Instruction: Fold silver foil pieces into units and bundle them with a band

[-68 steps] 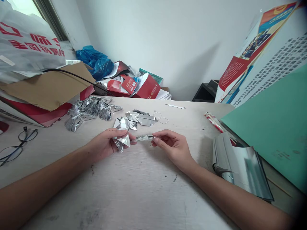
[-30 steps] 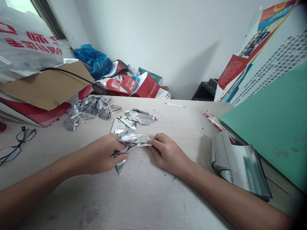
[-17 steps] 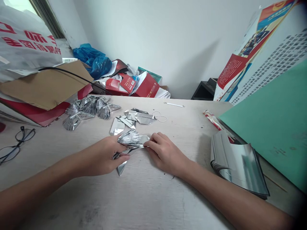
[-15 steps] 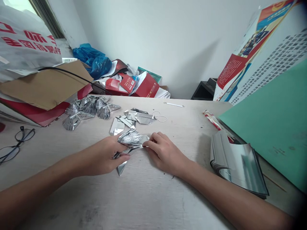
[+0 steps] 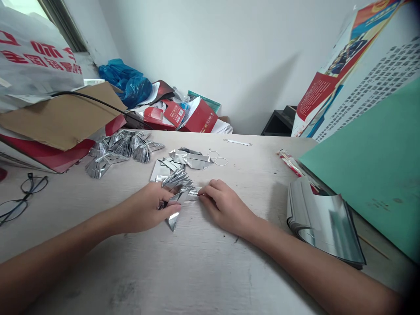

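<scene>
Over the whitish table, my left hand [image 5: 152,208] is closed on a folded silver foil paper piece [image 5: 179,181] with a pleated fan part and a pointed tip hanging below. The fingers of my right hand [image 5: 223,203] pinch the right end of the same piece, where a small flat strip sticks out. Just behind the hands lie several folded silver foil strips [image 5: 195,159] and two thin white rings [image 5: 221,162]. Farther left rests a group of finished-looking foil fans [image 5: 106,162] with pleated edges. My left fingers partly hide the held piece.
At the right lies a stack of silver foil sheets [image 5: 331,223] beside a green board [image 5: 370,162]. Eyeglasses [image 5: 24,197] are at the left, near cardboard [image 5: 72,118] and a white bag [image 5: 36,57]. A thin white strip [image 5: 238,142] lies near the back edge.
My left hand has shifted slightly up and right, turning the foil piece. Its pleats have spread and its pointed tip has moved right. My right hand stays at its end.
</scene>
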The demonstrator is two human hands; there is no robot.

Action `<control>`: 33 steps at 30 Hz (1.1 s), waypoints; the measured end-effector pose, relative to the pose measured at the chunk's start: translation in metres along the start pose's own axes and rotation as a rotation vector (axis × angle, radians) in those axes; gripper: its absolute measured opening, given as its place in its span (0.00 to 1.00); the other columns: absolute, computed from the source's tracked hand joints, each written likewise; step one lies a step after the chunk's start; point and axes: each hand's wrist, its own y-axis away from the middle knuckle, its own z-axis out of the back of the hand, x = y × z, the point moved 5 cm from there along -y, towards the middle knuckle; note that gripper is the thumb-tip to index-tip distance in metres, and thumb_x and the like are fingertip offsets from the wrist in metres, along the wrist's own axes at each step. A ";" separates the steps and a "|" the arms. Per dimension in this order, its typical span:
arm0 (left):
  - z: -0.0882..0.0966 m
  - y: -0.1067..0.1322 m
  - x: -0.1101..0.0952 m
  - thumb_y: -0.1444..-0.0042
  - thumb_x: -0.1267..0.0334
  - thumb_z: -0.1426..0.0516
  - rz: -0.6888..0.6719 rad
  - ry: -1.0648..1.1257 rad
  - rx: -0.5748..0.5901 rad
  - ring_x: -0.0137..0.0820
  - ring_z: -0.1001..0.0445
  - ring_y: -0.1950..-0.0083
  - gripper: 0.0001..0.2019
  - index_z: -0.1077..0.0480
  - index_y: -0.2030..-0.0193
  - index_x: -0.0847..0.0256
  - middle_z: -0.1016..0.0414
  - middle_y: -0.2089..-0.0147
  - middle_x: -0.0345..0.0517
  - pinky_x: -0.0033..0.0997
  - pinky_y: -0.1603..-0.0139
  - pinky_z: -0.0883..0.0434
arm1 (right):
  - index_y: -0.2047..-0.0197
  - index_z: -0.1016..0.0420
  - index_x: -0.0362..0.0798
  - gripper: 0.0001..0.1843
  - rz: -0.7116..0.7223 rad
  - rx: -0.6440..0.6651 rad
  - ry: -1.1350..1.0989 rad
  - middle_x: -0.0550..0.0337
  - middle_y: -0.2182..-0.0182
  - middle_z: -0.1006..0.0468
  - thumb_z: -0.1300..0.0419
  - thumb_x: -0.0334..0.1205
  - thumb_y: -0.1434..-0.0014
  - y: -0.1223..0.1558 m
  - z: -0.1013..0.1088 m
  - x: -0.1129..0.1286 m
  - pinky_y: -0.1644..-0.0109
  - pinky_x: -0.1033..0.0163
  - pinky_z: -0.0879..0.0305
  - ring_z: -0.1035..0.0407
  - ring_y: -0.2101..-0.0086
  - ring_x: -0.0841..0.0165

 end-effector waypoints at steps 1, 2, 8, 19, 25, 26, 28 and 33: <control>-0.001 -0.002 0.002 0.35 0.53 0.45 0.084 0.006 0.014 0.26 0.45 0.74 0.24 0.44 0.79 0.62 0.45 0.78 0.37 0.30 0.73 0.49 | 0.56 0.24 0.47 0.12 -0.053 -0.015 -0.056 0.56 0.61 0.26 0.48 0.39 0.31 -0.001 0.000 -0.003 0.53 0.64 0.36 0.34 0.60 0.72; -0.002 -0.003 0.004 0.36 0.52 0.45 0.158 0.014 0.024 0.27 0.47 0.74 0.24 0.44 0.80 0.61 0.47 0.78 0.37 0.30 0.73 0.50 | 0.55 0.24 0.47 0.10 -0.111 -0.034 -0.099 0.57 0.61 0.26 0.46 0.39 0.32 -0.001 0.001 -0.006 0.54 0.65 0.36 0.33 0.61 0.73; -0.002 -0.009 0.000 0.39 0.50 0.45 0.390 0.061 0.005 0.26 0.49 0.76 0.23 0.43 0.80 0.61 0.48 0.79 0.37 0.31 0.74 0.52 | 0.50 0.25 0.50 0.12 -0.237 -0.104 -0.040 0.55 0.54 0.27 0.42 0.43 0.34 -0.001 -0.002 -0.012 0.48 0.60 0.35 0.32 0.55 0.69; 0.002 -0.008 0.006 0.41 0.43 0.45 0.431 0.126 -0.072 0.26 0.48 0.76 0.25 0.37 0.80 0.61 0.48 0.78 0.38 0.30 0.74 0.50 | 0.59 0.25 0.50 0.06 -0.406 -0.108 -0.076 0.60 0.56 0.23 0.37 0.42 0.38 -0.002 0.000 -0.017 0.46 0.57 0.46 0.36 0.53 0.66; 0.001 -0.008 0.010 0.42 0.43 0.43 0.403 0.140 -0.035 0.27 0.47 0.76 0.24 0.34 0.79 0.61 0.46 0.80 0.38 0.29 0.74 0.49 | 0.52 0.26 0.51 0.09 -0.400 -0.083 -0.111 0.59 0.57 0.23 0.39 0.40 0.37 -0.002 -0.002 -0.016 0.47 0.57 0.49 0.35 0.53 0.66; 0.000 -0.008 0.009 0.42 0.43 0.44 0.399 0.143 -0.027 0.27 0.47 0.76 0.24 0.33 0.78 0.61 0.46 0.80 0.38 0.29 0.74 0.50 | 0.51 0.25 0.53 0.10 -0.393 -0.072 -0.098 0.58 0.56 0.23 0.39 0.40 0.36 -0.002 -0.002 -0.016 0.47 0.57 0.49 0.35 0.52 0.65; 0.000 -0.007 0.009 0.42 0.43 0.43 0.401 0.159 -0.012 0.27 0.47 0.76 0.24 0.32 0.78 0.61 0.46 0.80 0.38 0.29 0.74 0.50 | 0.52 0.24 0.53 0.10 -0.381 -0.045 -0.068 0.57 0.53 0.25 0.39 0.41 0.36 -0.003 -0.001 -0.015 0.47 0.57 0.49 0.36 0.51 0.64; 0.000 -0.007 0.011 0.42 0.41 0.42 0.385 0.187 0.006 0.27 0.48 0.74 0.25 0.33 0.78 0.62 0.48 0.78 0.38 0.28 0.73 0.49 | 0.56 0.27 0.50 0.07 -0.370 -0.030 -0.087 0.58 0.54 0.25 0.38 0.38 0.39 -0.003 0.002 -0.012 0.47 0.57 0.47 0.37 0.52 0.65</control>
